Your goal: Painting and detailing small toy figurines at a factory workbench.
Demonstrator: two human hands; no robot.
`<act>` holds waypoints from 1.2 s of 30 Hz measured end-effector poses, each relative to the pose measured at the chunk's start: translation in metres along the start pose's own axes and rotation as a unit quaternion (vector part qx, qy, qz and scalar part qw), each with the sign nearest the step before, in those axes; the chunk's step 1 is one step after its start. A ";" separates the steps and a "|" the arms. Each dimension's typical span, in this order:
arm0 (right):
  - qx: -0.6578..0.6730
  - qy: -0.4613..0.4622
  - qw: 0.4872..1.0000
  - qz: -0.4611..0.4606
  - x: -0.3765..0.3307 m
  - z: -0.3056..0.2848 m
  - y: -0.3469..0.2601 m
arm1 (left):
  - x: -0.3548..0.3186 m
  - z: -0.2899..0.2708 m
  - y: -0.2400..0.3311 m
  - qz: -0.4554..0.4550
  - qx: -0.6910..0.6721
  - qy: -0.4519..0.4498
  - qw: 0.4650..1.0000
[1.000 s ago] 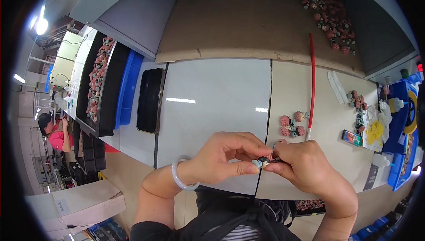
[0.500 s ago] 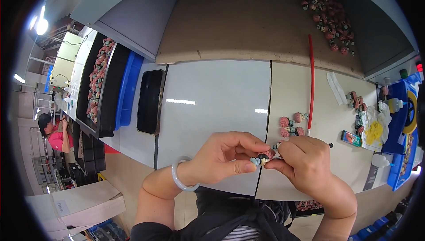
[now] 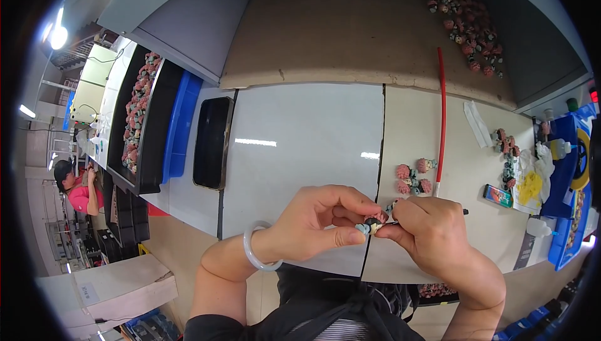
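Note:
A small painted figurine (image 3: 372,225), with a dark and pink head and a pale blue body, is pinched in my left hand (image 3: 316,222) between thumb and fingertips. My right hand (image 3: 432,228) is closed around a slim black tool (image 3: 465,212); its back end pokes out past the knuckles. The tool's thin front end points at the figurine's head, and its tip is too small to make out. Just beyond my right hand lie several pink-haired figurines (image 3: 411,178), one partly hidden by the fingers.
A red stick (image 3: 441,109) lies beyond the figurines. Left stands a phone (image 3: 213,144), a blue bin (image 3: 181,128) and a black tray (image 3: 159,122) of figurines. More figurines (image 3: 466,28) lie on the back shelf. At right are bottles (image 3: 557,149), stained tissue (image 3: 531,184) and a blue basket (image 3: 557,203).
My right hand has shifted very slightly, and the tool's dark front end now shows beside the figurine. My left hand keeps its hold in nearly the same place.

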State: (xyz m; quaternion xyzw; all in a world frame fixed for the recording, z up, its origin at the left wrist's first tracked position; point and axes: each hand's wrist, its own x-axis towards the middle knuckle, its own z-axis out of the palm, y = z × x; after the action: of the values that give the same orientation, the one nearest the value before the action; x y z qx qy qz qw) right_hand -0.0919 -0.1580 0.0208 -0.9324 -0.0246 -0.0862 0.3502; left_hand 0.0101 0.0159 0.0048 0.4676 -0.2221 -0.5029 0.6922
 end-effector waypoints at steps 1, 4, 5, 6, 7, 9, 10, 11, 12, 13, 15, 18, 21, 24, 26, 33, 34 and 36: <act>0.000 0.000 1.000 0.000 0.000 0.000 0.000 | 0.000 -0.001 0.000 0.000 0.000 0.000 1.000; 0.018 -0.040 0.999 0.011 0.001 -0.002 0.002 | 0.000 -0.001 -0.001 -0.009 0.000 -0.004 1.000; 0.035 -0.048 0.998 0.017 0.001 -0.001 0.003 | 0.000 -0.001 -0.001 -0.007 -0.009 -0.005 1.000; 0.052 -0.056 0.997 0.022 0.001 -0.001 0.004 | 0.000 -0.001 -0.001 -0.005 -0.018 -0.007 1.000; 0.052 -0.056 0.997 0.022 0.000 0.000 0.004 | 0.000 0.000 0.000 -0.005 -0.018 -0.007 1.000; 0.018 -0.017 1.000 0.018 -0.001 0.002 0.002 | 0.000 0.000 0.001 -0.008 -0.021 0.013 1.000; 0.018 -0.017 1.000 0.018 -0.001 0.001 0.001 | 0.000 0.000 0.001 -0.008 -0.021 0.013 1.000; 0.013 -0.009 1.000 0.016 -0.001 0.001 0.001 | 0.000 0.000 0.001 -0.004 -0.016 0.010 1.000; 0.009 -0.002 1.000 0.013 -0.001 0.000 0.000 | 0.000 0.000 0.001 0.001 -0.011 0.007 1.000; 0.009 -0.002 1.000 0.013 -0.001 0.001 0.001 | 0.000 0.000 0.001 0.001 -0.011 0.007 1.000; -0.004 -0.011 1.000 0.016 -0.002 0.002 0.001 | 0.000 0.000 0.001 -0.010 -0.014 0.014 1.000; 0.005 -0.008 1.000 0.014 -0.001 0.001 0.001 | 0.001 0.000 0.001 -0.001 -0.011 0.005 1.000; -0.005 -0.005 1.000 0.017 -0.001 0.003 0.000 | 0.000 0.000 0.001 -0.008 -0.005 0.013 1.000; -0.030 0.026 0.999 -0.018 0.000 0.002 -0.001 | 0.001 0.001 0.001 0.005 -0.009 0.017 1.000; -0.063 0.039 0.997 -0.035 0.001 0.001 -0.001 | 0.001 0.001 0.000 0.023 -0.007 0.024 0.999; -0.116 0.082 0.985 -0.096 0.001 -0.001 -0.001 | 0.000 0.001 0.002 0.057 0.002 0.032 0.998; -0.116 0.081 0.985 -0.097 0.002 -0.001 -0.001 | 0.000 0.000 0.002 0.057 0.002 0.033 0.998; -0.104 0.074 0.987 -0.101 0.002 -0.002 -0.001 | -0.001 0.000 0.002 0.060 0.003 0.028 0.998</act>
State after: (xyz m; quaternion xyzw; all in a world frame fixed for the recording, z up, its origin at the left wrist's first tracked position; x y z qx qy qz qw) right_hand -0.0903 -0.1585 0.0227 -0.9475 -0.0834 -0.1919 0.2417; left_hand 0.0107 0.0167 0.0062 0.4698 -0.2318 -0.4465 0.7254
